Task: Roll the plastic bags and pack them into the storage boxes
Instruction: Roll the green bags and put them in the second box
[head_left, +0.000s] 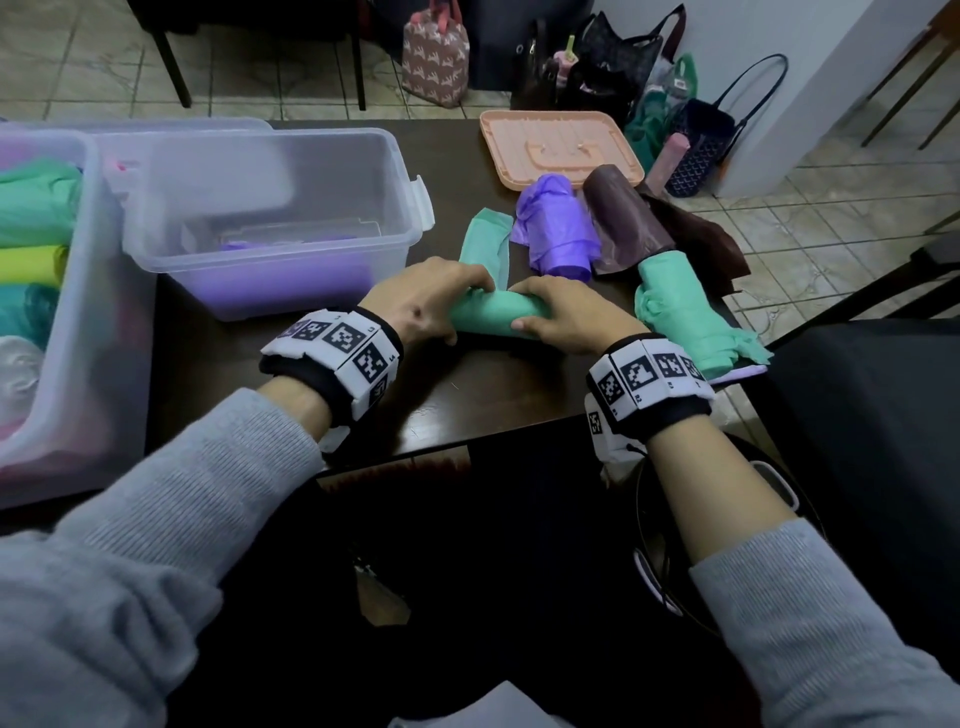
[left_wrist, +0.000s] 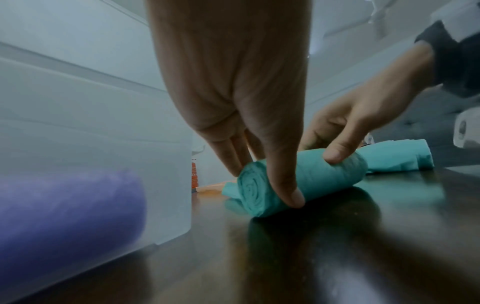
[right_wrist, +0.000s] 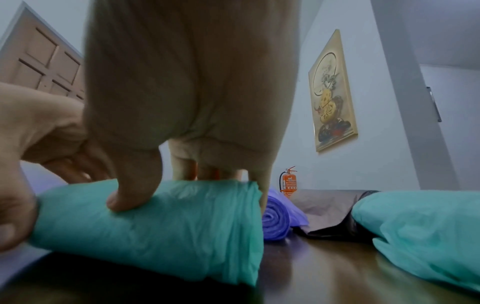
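Left hand (head_left: 423, 301) and right hand (head_left: 563, 317) both curled round green bag roll (head_left: 496, 317), gripping it on table (head_left: 467, 405).

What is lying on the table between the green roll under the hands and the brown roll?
A purple roll lies between the green roll and the brown roll. The head view shows it; the right wrist view confirms it.

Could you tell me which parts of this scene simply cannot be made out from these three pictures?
- Head view: the big box runs off the left edge.
- Head view: the hands hide both ends of the green roll.
- Left wrist view: the purple roll blurs behind the small box wall.
- Right wrist view: the fire extinguisher label is too small.
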